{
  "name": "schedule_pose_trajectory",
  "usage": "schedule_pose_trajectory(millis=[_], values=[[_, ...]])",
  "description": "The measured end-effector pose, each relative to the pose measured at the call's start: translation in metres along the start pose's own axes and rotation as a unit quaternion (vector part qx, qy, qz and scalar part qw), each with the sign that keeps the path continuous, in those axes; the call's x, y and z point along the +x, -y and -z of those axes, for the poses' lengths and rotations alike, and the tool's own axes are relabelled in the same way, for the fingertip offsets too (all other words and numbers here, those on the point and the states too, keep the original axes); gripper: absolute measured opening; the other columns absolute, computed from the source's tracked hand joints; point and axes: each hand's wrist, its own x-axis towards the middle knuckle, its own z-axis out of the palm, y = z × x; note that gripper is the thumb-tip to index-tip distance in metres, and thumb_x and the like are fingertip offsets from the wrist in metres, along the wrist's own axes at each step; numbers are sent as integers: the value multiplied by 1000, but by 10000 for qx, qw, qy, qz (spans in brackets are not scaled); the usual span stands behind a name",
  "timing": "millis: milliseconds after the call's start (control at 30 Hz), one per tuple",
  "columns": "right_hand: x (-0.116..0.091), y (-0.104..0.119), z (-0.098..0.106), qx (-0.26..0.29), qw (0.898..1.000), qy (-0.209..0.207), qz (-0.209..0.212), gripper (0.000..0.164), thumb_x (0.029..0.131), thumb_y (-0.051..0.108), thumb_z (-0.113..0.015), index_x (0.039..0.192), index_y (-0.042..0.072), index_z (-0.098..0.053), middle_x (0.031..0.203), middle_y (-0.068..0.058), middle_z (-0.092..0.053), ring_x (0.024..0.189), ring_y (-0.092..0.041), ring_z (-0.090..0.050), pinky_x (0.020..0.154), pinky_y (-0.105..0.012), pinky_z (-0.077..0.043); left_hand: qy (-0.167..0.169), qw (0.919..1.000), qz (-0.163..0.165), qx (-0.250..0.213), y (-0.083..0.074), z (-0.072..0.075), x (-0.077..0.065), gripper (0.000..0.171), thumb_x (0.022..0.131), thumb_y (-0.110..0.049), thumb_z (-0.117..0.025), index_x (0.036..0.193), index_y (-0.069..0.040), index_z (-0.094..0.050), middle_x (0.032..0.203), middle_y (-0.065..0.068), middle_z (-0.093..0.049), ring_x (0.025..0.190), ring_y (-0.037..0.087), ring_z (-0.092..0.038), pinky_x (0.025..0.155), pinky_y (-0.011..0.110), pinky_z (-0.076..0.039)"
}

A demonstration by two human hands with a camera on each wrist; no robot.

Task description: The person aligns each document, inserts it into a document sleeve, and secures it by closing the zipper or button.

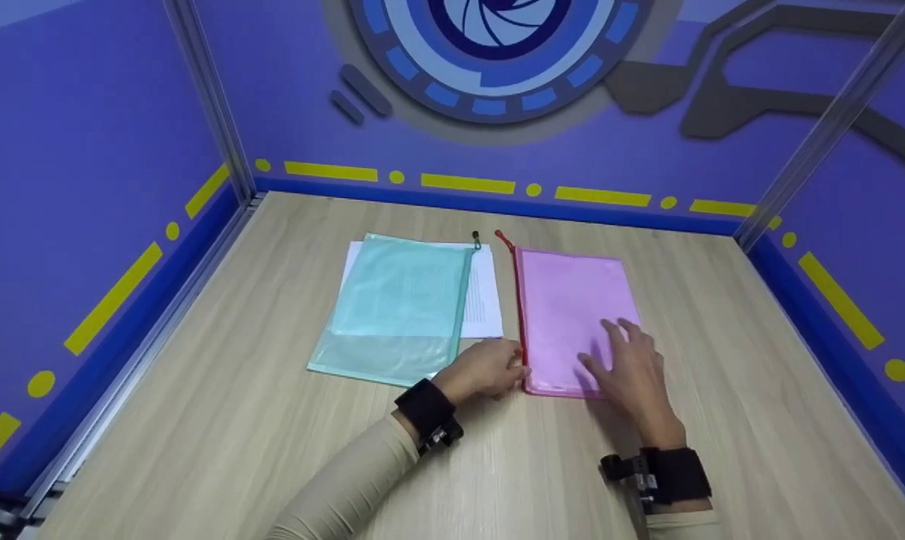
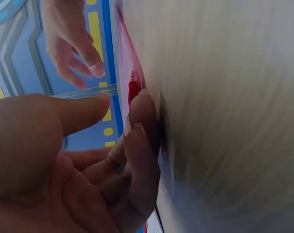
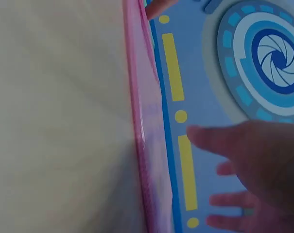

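Observation:
A pink zip pouch (image 1: 569, 300) lies flat on the table, a red zipper (image 1: 519, 307) running down its left side. At the lower end of that zipper is my left hand (image 1: 486, 367), its fingertips touching the pouch's edge. The left wrist view shows the left thumb (image 2: 86, 114) standing apart from the bent fingers, with the red zipper end (image 2: 133, 90) beside the index fingertip. Over the pouch's lower right part hovers my right hand (image 1: 632, 371), fingers spread. In the right wrist view its thumb and fingers hold nothing above the pink edge (image 3: 139, 131).
Left of the pink pouch lies a teal zip pouch (image 1: 400, 292) with a dark zipper pull (image 1: 476, 238). It overlaps white printed paper (image 1: 486, 300). Blue-purple panels (image 1: 460, 150) border the wooden table (image 1: 220, 360) at the back and both sides.

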Motion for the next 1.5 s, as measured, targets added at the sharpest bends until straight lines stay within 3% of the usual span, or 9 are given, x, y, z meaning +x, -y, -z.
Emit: schedule_pose_trajectory(millis=[133,267,433,567,733,933,1100,1300,1500], values=[[-6,14,-4,176,9931,822,814,76,95,40,-80,155,2,-51,163,-29,-38,147,-54,-36,115,-75,-28,-171,9998,55,-75,3,12,3,37,107,-31,-65,130,-3,-69,76,-3,-70,61,10,-65,60,27,-52],[-9,18,-3,79,9875,1379,760,83,95,49,-78,157,2,-48,165,-30,-33,152,-53,-30,120,-72,-22,-829,9955,375,282,13,37,3,35,106,-34,-67,126,-5,-71,93,2,-74,77,14,-68,70,32,-56],[-12,14,-2,-89,9802,1915,490,101,91,66,-73,162,2,-40,169,-32,-23,156,-54,-17,121,-75,-11,-1438,9752,1309,1060,32,53,-16,38,103,-38,-70,114,-1,-74,104,14,-70,97,30,-66,79,45,-57],[-15,9,-2,-165,9786,2021,348,110,87,74,-71,163,2,-36,169,-33,-19,156,-56,-12,119,-78,-8,-1163,9626,1912,1525,41,41,-35,65,98,-55,-71,126,3,-70,128,23,-62,125,50,-56,96,57,-53],[-16,7,-3,-153,9781,2054,297,112,87,75,-71,164,1,-34,169,-33,-16,155,-58,-9,119,-77,-7,-858,9526,2079,2047,42,25,-42,92,93,-70,-68,148,3,-56,160,29,-40,143,67,-33,108,67,-45],[-14,11,-4,-145,9783,2037,345,112,88,73,-71,164,-1,-33,169,-34,-16,155,-58,-9,119,-78,-8,-786,9419,2161,2450,39,23,-38,64,103,-54,-60,141,-2,-66,159,29,-41,138,68,-39,97,67,-53],[-12,12,-6,-71,9772,2100,298,113,88,74,-71,165,1,-31,170,-33,-13,156,-57,-7,120,-76,-6,-827,9470,2288,2096,42,24,-33,46,105,-40,-60,128,-3,-75,158,32,-40,138,73,-33,97,73,-49],[-10,14,-7,-34,9794,1980,391,111,88,69,-75,164,0,-34,170,-34,-15,156,-57,-7,121,-74,-5,-2103,9522,1502,1628,52,27,-42,28,102,-20,-63,109,2,-77,128,27,-64,124,55,-57,92,64,-54],[-10,24,-13,344,9912,888,922,98,87,55,-83,160,2,-43,166,-32,-30,156,-52,-21,122,-71,-18,-3530,9212,94,1633,52,36,-54,14,102,-8,-63,103,3,-71,138,20,-65,126,35,-66,92,47,-60]])
